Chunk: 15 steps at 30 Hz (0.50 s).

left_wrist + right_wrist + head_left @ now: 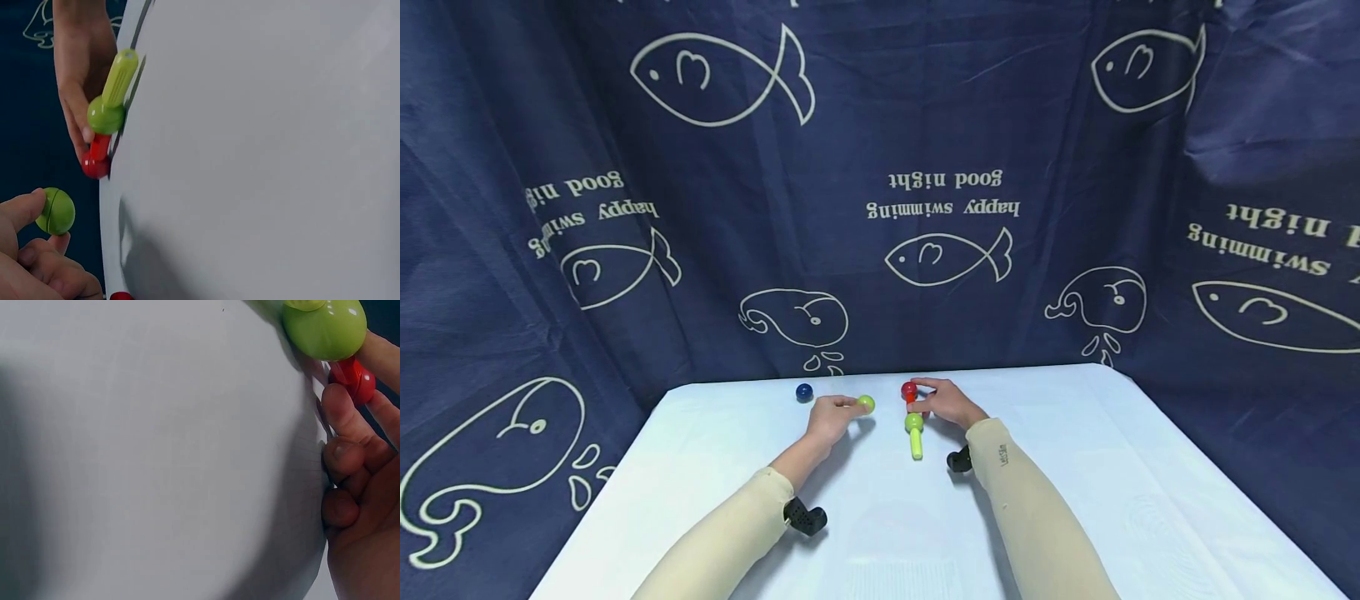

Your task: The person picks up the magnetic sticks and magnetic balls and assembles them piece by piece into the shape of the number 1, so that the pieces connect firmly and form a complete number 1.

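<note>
My left hand (832,418) pinches a small yellow-green ball (56,211) between thumb and fingertip, over the far part of the table. The ball has a seam round it. My right hand (949,404) grips a red ball-ended stick (910,392), with finger and thumb at its ball and short stem. A yellow-green ball-ended stick (914,433) lines up with it, ball toward the red stem and handle toward me. In the right wrist view its green ball (328,328) partly hides the red stem.
A dark blue ball (804,392) sits near the table's far edge, left of my left hand. The white-covered table (880,533) ends at a dark blue curtain (880,150) with fish drawings. A red piece (120,295) shows at the left wrist view's bottom edge.
</note>
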Each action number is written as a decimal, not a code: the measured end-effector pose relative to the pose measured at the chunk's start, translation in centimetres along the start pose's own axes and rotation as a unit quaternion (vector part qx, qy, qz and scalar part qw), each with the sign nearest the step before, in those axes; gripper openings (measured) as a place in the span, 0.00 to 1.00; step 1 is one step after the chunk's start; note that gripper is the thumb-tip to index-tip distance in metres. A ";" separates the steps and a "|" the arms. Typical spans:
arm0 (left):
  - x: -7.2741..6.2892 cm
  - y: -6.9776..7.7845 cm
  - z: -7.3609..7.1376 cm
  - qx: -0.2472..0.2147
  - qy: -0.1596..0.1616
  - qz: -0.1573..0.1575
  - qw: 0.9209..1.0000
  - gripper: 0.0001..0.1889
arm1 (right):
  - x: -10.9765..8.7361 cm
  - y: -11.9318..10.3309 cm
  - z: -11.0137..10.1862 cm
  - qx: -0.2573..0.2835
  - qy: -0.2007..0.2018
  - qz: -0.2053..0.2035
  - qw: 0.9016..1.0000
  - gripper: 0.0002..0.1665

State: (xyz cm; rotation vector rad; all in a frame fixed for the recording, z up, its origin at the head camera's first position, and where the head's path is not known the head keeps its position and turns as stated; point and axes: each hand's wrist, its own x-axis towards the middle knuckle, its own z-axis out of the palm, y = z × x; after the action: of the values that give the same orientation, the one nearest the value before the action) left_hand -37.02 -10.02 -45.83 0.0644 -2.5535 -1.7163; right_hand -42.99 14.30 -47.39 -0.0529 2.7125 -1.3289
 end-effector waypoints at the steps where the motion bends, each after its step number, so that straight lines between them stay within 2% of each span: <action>1: -0.2 0.0 0.0 -0.001 -0.001 0.001 1.000 0.20 | 0.0 0.0 0.0 0.000 -0.002 -0.001 1.000 0.41; 9: -1.9 0.1 0.4 0.004 -0.028 0.008 1.000 0.21 | -0.3 0.1 0.1 0.000 0.003 -0.010 1.000 0.42; 15: -2.6 0.3 0.5 0.007 -0.037 0.008 0.999 0.21 | 0.0 0.1 0.1 -0.003 0.005 -0.001 1.000 0.42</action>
State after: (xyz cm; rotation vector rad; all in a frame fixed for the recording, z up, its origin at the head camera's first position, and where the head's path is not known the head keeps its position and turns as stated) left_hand -34.43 -9.30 -45.83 -0.0188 -2.6102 -1.7275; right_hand -42.96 14.28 -47.56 -0.0490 2.7245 -1.3248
